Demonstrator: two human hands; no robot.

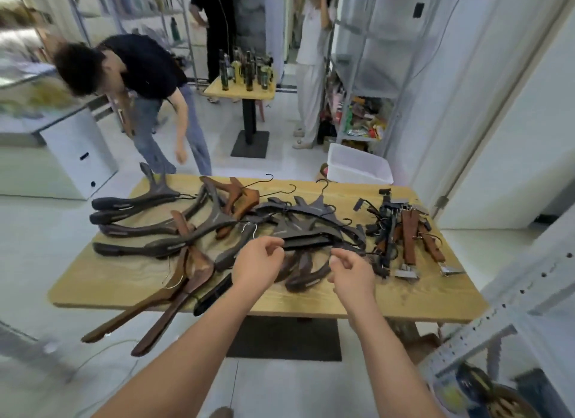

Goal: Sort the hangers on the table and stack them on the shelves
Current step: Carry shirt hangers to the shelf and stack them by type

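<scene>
Head view: my left hand (258,262) curls at the end of a dark hanger (308,242), grip unclear, my right hand (353,271) hovers loosely curled and empty, and the hangers (140,229) lie jumbled across the table (404,296), so sorting looks barely begun, nothing shelved.

Nothing written can be read anywhere: no words, brands or numbers. Pale strips on the arms of the dark hangers (130,203), at ten o'clock on the counter (404,293), are too blurred to make out. The bottles (245,72) on the small table (215,89) at twelve o'clock carry yellowish labels, equally illegible. So are the coloured packets (370,123) on the rack (348,75) at two o'clock.
</scene>
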